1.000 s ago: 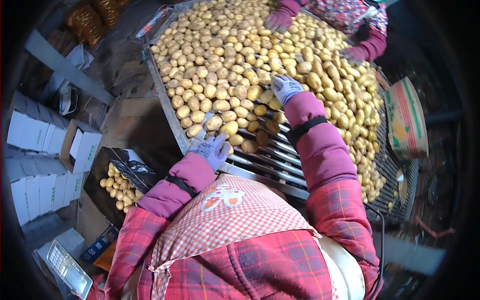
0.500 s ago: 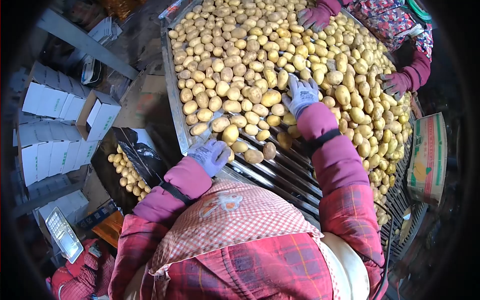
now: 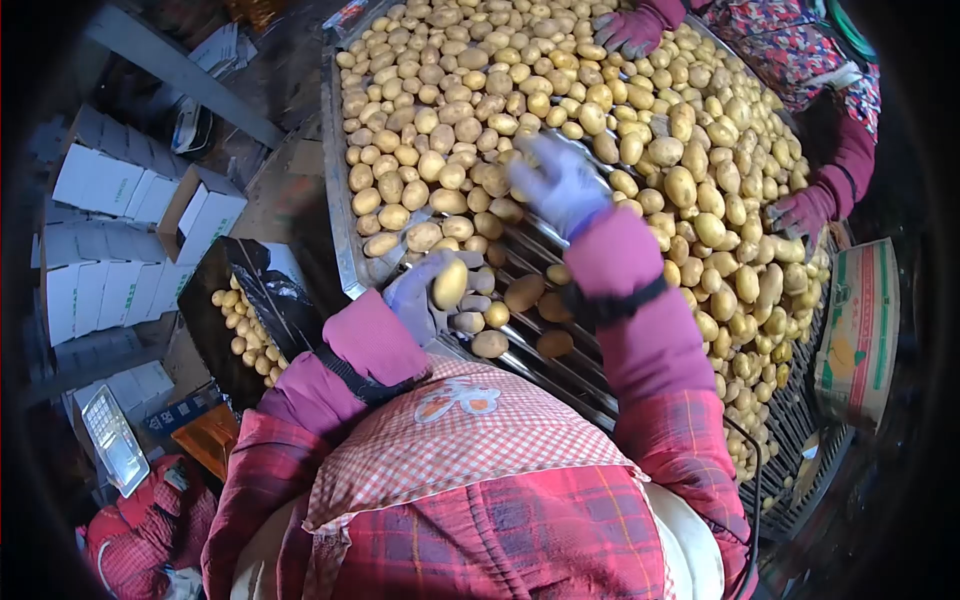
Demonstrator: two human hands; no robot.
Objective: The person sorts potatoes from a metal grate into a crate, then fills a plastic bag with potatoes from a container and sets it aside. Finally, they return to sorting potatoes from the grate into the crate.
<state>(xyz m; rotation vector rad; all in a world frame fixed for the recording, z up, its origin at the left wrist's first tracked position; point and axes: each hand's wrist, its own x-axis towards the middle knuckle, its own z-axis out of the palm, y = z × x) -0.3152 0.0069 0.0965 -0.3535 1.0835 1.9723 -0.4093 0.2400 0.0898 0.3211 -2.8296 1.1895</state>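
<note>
My left hand, in a grey-purple glove, is closed around a potato at the near left corner of the sorting table. Its grey fingertips show on the far side of that potato. My right hand, gloved alike and blurred by motion, reaches over the potato pile with fingers apart and nothing visible in it. Between my hands, a few loose potatoes lie on metal rollers.
Across the table a co-worker's gloved hands rest on the potatoes. White cartons are stacked at left, near a black-lined box of potatoes. A printed carton stands at right. Another person is at lower left.
My left hand has turned up and now holds a potato. My right hand has moved left and away from me across the pile. Potatoes near the rollers have shifted.
</note>
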